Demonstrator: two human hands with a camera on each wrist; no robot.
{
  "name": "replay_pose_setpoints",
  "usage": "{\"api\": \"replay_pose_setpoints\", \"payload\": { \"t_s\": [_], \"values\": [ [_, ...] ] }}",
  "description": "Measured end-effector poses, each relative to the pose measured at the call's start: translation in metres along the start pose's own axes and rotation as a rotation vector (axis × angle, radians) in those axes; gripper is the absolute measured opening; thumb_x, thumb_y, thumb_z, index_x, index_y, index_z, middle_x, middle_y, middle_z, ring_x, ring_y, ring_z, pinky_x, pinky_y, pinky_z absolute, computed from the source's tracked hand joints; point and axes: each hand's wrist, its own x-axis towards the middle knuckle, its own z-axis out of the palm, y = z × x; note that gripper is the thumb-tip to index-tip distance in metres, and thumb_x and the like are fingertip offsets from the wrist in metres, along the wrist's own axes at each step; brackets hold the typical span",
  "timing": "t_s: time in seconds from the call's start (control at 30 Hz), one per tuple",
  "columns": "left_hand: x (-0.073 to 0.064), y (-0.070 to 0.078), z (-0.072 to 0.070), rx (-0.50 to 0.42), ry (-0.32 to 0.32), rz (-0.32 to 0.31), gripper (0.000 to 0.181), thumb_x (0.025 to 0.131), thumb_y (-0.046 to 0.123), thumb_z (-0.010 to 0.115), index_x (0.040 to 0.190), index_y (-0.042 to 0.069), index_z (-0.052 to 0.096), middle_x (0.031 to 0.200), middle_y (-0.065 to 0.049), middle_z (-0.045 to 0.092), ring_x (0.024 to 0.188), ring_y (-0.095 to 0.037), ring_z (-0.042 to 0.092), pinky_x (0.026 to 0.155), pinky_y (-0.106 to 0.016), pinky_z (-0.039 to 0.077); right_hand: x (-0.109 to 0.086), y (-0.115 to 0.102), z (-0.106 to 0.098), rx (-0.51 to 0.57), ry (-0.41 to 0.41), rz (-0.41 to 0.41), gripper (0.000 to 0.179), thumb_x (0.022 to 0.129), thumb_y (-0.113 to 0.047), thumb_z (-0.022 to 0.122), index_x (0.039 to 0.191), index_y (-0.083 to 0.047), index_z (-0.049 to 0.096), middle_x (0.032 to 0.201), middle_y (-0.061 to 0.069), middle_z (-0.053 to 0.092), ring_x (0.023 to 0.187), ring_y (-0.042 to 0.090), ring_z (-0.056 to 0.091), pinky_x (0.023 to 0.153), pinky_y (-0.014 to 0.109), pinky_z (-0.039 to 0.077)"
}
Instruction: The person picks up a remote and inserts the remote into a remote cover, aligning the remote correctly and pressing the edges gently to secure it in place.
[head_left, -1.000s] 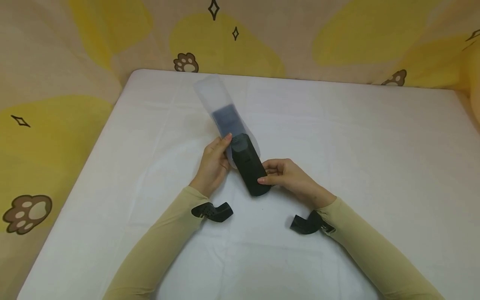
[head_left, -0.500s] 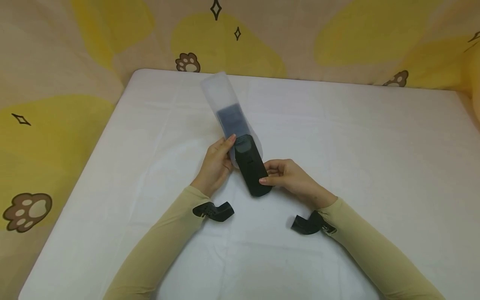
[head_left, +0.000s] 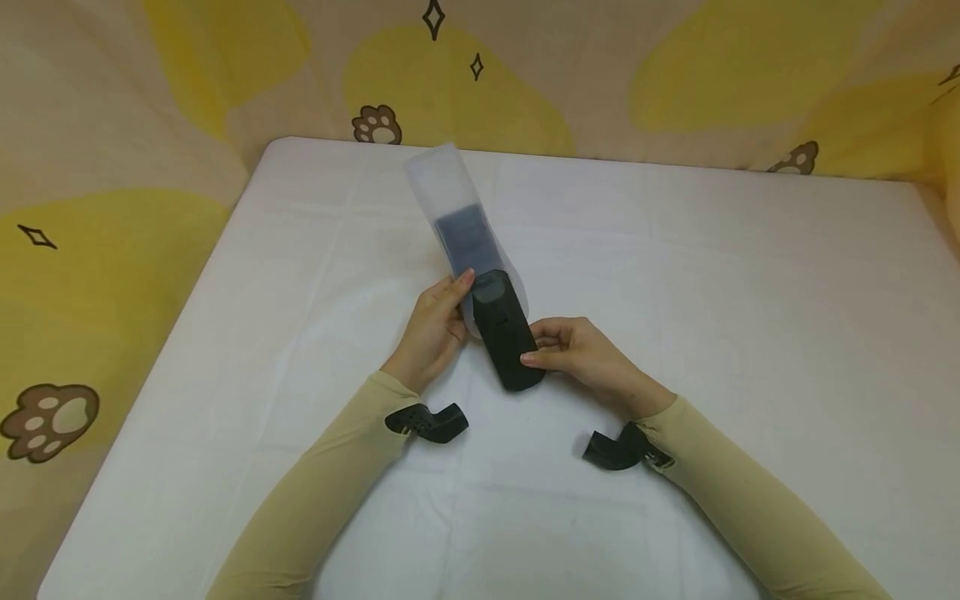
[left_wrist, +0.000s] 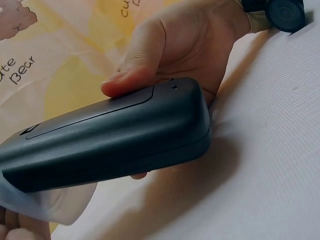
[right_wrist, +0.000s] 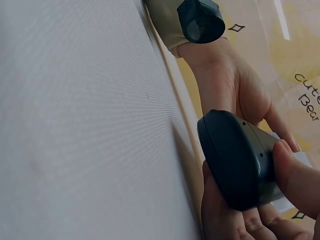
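Note:
A black remote control [head_left: 506, 333] lies tilted between the hands, its back with the battery cover facing up. Its far part sits inside a translucent sleeve [head_left: 442, 179], where it shows dark blue through the plastic; the near part sticks out. My left hand [head_left: 429, 329] grips the sleeve near its mouth, thumb on top beside the remote. With thumb above and fingers below, my right hand [head_left: 577, 358] pinches the remote's near end. In the right wrist view the remote's rounded end [right_wrist: 232, 160] is held above the white cloth, and the left hand's fingers are partly hidden behind it.
A white cloth covers the table [head_left: 750, 333]. Behind and to the left hangs a yellow patterned curtain [head_left: 480, 92]. Black camera mounts [head_left: 427, 423] sit on both wrists, over beige sleeves.
The translucent sleeve, the remote control and my left hand have shifted slightly to the right. Both hands keep their hold.

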Motion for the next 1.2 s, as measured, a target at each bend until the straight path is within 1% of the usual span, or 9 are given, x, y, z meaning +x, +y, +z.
{"api": "replay_pose_setpoints", "payload": {
  "t_s": [0.1,0.33,0.63,0.83,1.2],
  "values": [
    [-0.0001,0.0002,0.0009,0.004,-0.002,-0.003,0.021,0.102,0.010,0.041,0.093,0.006,0.059,0.088,-0.003,0.067,0.080,-0.010,0.064,0.068,-0.022,0.051,-0.0007,-0.0006,-0.0005,0.011,0.002,0.001,0.029,0.086,-0.002,0.065,0.111,0.011,0.057,0.096,0.011,0.069,0.085,0.015,0.065,0.075,0.026,0.052],
    [0.0005,-0.0007,0.0007,-0.003,0.007,0.001,0.021,0.101,0.010,0.043,0.088,0.006,0.060,0.087,-0.003,0.067,0.079,-0.010,0.063,0.068,-0.021,0.050,-0.0005,-0.0002,-0.0007,0.016,0.006,-0.002,0.031,0.086,-0.001,0.064,0.113,0.013,0.056,0.097,0.011,0.068,0.086,0.016,0.065,0.076,0.027,0.052],
    [-0.0001,-0.0001,0.0031,0.003,0.015,-0.006,0.025,0.101,0.007,0.040,0.086,0.007,0.061,0.085,-0.003,0.067,0.077,-0.009,0.063,0.066,-0.021,0.050,-0.0002,-0.0007,0.0003,0.015,0.021,0.016,0.030,0.086,-0.002,0.065,0.112,0.010,0.057,0.097,0.011,0.068,0.085,0.016,0.064,0.077,0.026,0.052],
    [-0.0001,-0.0002,0.0035,0.008,0.008,-0.007,0.027,0.101,0.007,0.040,0.084,0.007,0.060,0.085,-0.003,0.067,0.077,-0.009,0.063,0.065,-0.021,0.050,-0.0001,-0.0003,0.0006,0.013,0.017,-0.006,0.029,0.086,-0.001,0.065,0.111,0.012,0.057,0.096,0.010,0.068,0.085,0.015,0.064,0.077,0.026,0.052],
    [-0.0012,-0.0005,0.0026,0.017,-0.004,-0.014,0.020,0.101,0.009,0.043,0.090,0.006,0.060,0.090,-0.003,0.067,0.083,-0.009,0.063,0.069,-0.020,0.050,-0.0002,0.0000,0.0006,0.007,0.019,-0.010,0.029,0.085,0.000,0.065,0.110,0.013,0.057,0.094,0.009,0.068,0.083,0.014,0.064,0.075,0.026,0.052]
  ]
}}
